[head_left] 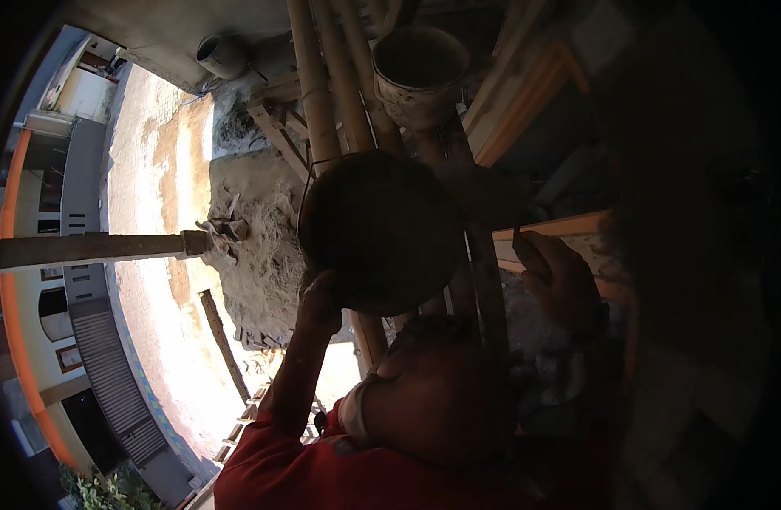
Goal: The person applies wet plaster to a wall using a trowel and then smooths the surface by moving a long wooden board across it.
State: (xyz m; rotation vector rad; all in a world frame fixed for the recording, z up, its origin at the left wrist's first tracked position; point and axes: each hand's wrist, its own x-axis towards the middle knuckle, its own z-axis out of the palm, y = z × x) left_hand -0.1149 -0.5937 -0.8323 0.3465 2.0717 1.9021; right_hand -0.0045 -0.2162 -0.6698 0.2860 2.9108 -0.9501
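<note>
My left hand (321,304) grips the near left rim of a round, dark bucket (382,234). A thin wire handle curves along the bucket's left side, and its inside is too dark to make out. To the right of it, my right hand (560,276) is closed around the handle of a trowel (486,194). The trowel's broad, dark blade points toward the bucket's right edge. Both forearms come from the lower part of the view, the left one out of a red sleeve (263,459).
Bamboo poles (314,85) run beneath the bucket as a scaffold, with a second, mortar-stained bucket (418,81) standing on them. Orange-edged wooden frames (526,110) lie at right. Far below are a sand heap (259,229), a drum (222,56) and a ladder (242,421). A beam (93,252) juts in from the left.
</note>
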